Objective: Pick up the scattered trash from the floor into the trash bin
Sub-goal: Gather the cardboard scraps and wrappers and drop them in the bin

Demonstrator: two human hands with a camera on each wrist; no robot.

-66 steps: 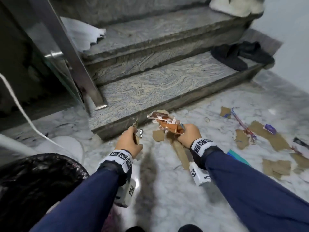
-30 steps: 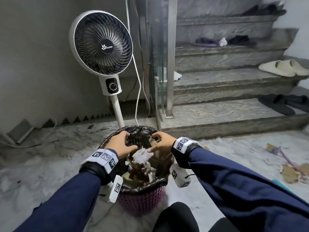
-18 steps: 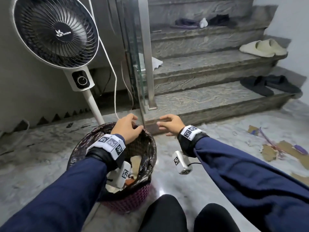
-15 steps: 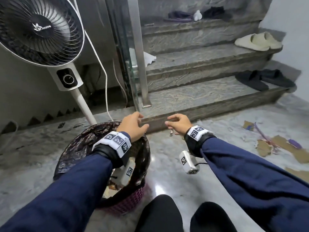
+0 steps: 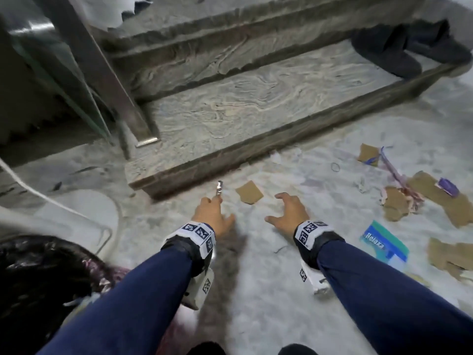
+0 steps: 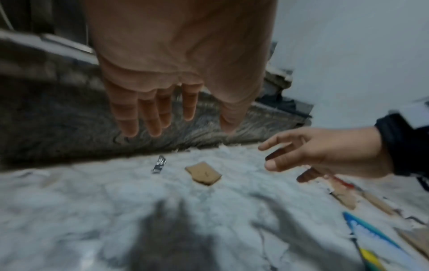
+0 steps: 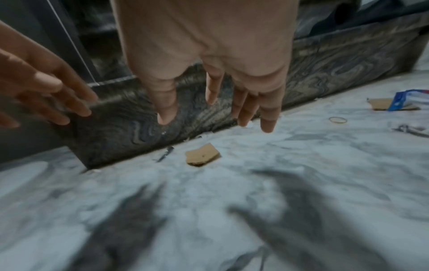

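Observation:
A small brown cardboard scrap point(image 5: 249, 192) point(image 6: 203, 173) point(image 7: 202, 155) lies on the marble floor close to the bottom stair. Just left of it lies a thin silver foil scrap point(image 5: 219, 188) point(image 6: 159, 163) point(image 7: 165, 153). My left hand point(image 5: 211, 215) point(image 6: 153, 111) hovers over the floor just short of the foil, fingers spread and empty. My right hand point(image 5: 289, 213) point(image 7: 220, 102) hovers to the right of the cardboard scrap, fingers loosely spread, holding nothing. The trash bin point(image 5: 38, 275), pink with a black liner, stands at the lower left beside my left arm.
The bottom stair point(image 5: 230, 116) runs across ahead, with a glass railing post point(image 5: 102, 67) at its left and dark slippers point(image 5: 399, 52) at its right. More cardboard pieces point(image 5: 435, 198), a blue packet point(image 5: 384, 243), a rubber band point(image 5: 335, 167) and a purple scrap point(image 5: 448, 187) lie to the right. A white fan base point(image 5: 84, 216) and cord lie left.
Both hands have left the bin, where they dropped the trash, and moved right and down to the floor by the bottom stair. They are empty.

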